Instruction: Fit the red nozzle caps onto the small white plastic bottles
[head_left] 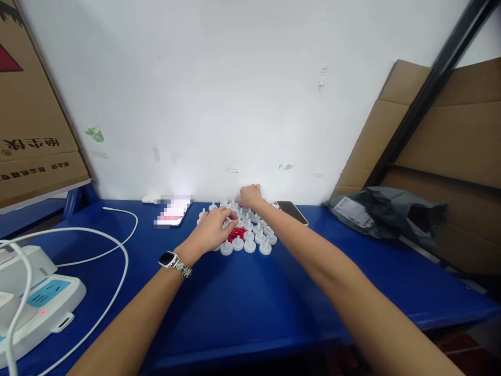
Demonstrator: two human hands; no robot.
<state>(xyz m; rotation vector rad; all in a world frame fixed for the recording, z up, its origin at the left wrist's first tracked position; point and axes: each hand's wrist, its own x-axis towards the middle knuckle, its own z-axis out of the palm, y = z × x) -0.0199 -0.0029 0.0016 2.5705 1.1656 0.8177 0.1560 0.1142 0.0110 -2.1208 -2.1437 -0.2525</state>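
A smartwatch (pixel 168 259) is circling the left wrist (pixel 189 254) above the blue table (pixel 235 303); white spouted caps (pixel 249 245) are standing upright around small red pieces (pixel 235 234); the left hand (pixel 214 228) is sitting over the cluster's left side, fingers bent, though whether they are gripping anything I cannot tell; a dark-screened phone (pixel 291 211) is lying right of the caps; the right hand (pixel 250 196) is hanging over their far edge, fingers curled, grip hidden.

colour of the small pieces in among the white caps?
Red pieces, shown in the head view.
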